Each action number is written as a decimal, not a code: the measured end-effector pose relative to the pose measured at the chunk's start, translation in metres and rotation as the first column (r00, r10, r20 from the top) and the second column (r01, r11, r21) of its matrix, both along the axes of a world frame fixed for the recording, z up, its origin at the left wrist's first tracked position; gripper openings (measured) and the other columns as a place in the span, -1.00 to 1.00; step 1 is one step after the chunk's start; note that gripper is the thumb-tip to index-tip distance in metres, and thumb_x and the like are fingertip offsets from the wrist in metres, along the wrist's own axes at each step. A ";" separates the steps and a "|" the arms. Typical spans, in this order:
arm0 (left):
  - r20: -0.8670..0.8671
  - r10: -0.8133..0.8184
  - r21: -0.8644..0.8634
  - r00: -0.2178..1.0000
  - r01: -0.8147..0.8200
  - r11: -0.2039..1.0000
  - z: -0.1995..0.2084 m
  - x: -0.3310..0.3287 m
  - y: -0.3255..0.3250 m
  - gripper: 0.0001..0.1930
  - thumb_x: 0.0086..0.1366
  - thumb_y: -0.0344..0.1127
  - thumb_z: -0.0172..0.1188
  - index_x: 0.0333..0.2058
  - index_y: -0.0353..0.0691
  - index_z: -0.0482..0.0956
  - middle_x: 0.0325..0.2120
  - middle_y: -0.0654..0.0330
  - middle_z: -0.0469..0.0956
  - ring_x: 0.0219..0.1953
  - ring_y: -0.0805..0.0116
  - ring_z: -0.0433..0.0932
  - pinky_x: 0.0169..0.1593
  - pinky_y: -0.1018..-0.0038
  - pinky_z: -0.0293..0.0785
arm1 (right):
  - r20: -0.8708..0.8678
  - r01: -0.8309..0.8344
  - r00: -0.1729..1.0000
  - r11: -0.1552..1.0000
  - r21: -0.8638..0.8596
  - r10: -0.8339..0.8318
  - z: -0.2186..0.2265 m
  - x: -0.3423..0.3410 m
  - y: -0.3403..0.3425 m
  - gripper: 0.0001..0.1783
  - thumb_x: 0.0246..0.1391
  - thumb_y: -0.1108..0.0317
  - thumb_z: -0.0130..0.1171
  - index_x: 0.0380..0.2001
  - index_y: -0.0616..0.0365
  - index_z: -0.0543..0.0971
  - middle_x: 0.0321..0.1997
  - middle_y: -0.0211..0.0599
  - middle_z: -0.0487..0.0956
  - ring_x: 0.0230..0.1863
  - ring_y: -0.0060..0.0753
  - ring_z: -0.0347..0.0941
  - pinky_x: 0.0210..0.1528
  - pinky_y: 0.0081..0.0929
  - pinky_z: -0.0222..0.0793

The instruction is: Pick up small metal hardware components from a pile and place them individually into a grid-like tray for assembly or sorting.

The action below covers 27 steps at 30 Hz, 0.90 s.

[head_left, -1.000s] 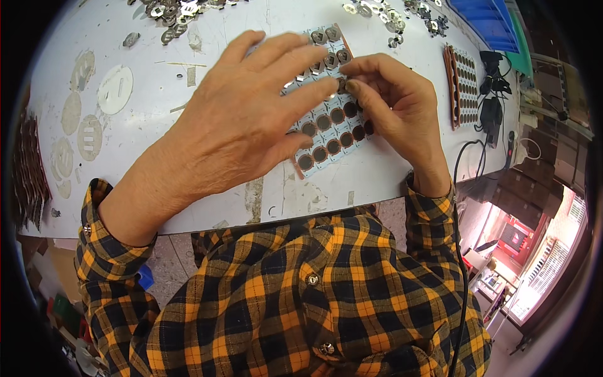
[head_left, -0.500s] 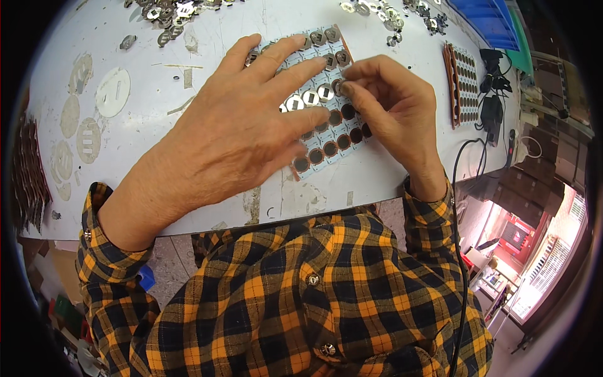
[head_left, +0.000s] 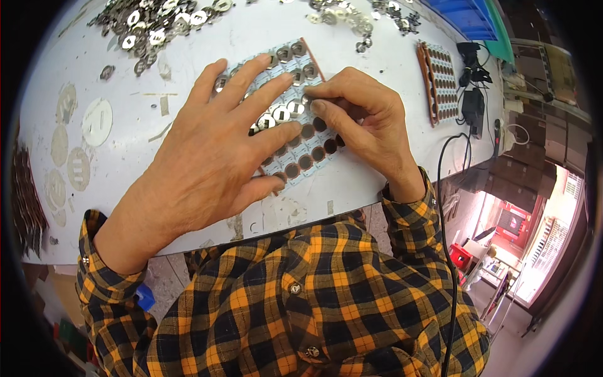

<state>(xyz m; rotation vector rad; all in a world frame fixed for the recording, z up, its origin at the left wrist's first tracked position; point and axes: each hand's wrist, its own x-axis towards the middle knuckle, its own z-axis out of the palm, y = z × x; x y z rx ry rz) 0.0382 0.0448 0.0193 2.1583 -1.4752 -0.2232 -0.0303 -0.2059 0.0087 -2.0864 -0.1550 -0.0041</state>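
A light blue panel (head_left: 312, 168), looking like a sheet of small circuit boards, lies slanted on the table with rows of dark round spots. Shiny metal discs (head_left: 281, 114) with square openings sit along its middle row, and duller ones (head_left: 284, 54) sit near its far edge. My left hand (head_left: 210, 154) is spread open over the panel's left part, fingers resting on it and hiding several spots. At the right end of the shiny row, my right hand (head_left: 370, 116) pinches thumb and forefinger at a small metal disc (head_left: 306, 99), mostly covered by the fingertips.
Loose metal discs (head_left: 151, 31) lie heaped at the far left, with smaller piles of metal parts (head_left: 342, 16) at the far middle. Similar panels (head_left: 443, 81) are stacked on the right, beside black cables and an adapter (head_left: 472, 107). A blue bin (head_left: 468, 19) stands behind them.
The view has shifted, so the panel and both hands appear further left. My left thumb has come to rest at the panel's near left corner. My right hand stays at the same row's end.
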 end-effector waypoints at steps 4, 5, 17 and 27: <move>0.004 0.002 0.019 1.000 -0.003 1.000 -0.001 0.000 0.001 -0.27 -0.13 -0.11 0.63 0.11 -0.02 0.64 0.41 -0.03 0.32 0.52 -0.17 0.12 0.51 -0.22 0.03 | 0.178 0.294 0.945 0.951 -0.098 -0.273 -0.011 0.011 -0.026 -0.76 0.28 0.58 0.24 -0.01 0.27 0.71 -0.24 -0.49 0.63 -0.37 -0.75 0.46 -0.36 -0.75 0.31; 0.006 -0.003 0.007 1.000 0.003 1.000 -0.001 0.000 0.000 -0.28 -0.12 -0.10 0.63 0.10 -0.02 0.64 0.41 -0.03 0.31 0.52 -0.17 0.12 0.51 -0.22 0.02 | 0.211 0.339 0.930 0.925 -0.171 -0.302 -0.009 0.014 -0.036 -0.76 0.28 0.55 0.25 -0.01 0.26 0.71 -0.25 -0.52 0.63 -0.39 -0.77 0.41 -0.37 -0.75 0.29; 0.011 -0.007 -0.041 1.000 0.007 0.999 -0.004 0.000 0.000 -0.29 -0.14 -0.10 0.63 0.07 -0.05 0.66 0.40 -0.03 0.33 0.49 -0.19 0.17 0.46 -0.19 0.08 | 0.225 0.311 0.937 0.930 -0.197 -0.266 -0.005 0.012 -0.032 -0.88 0.38 0.44 0.17 -0.11 0.26 0.58 -0.38 -0.44 0.59 -0.44 -0.71 0.40 -0.42 -0.69 0.27; 0.007 -0.011 -0.063 1.000 0.012 0.998 -0.003 0.000 0.000 -0.27 -0.17 -0.13 0.64 0.07 -0.06 0.67 0.39 -0.03 0.34 0.49 -0.19 0.18 0.45 -0.17 0.10 | 0.236 0.417 0.903 0.866 -0.277 -0.360 0.004 0.004 -0.025 -0.88 0.36 0.45 0.21 -0.12 0.26 0.63 -0.44 -0.47 0.62 -0.52 -0.80 0.37 -0.49 -0.76 0.24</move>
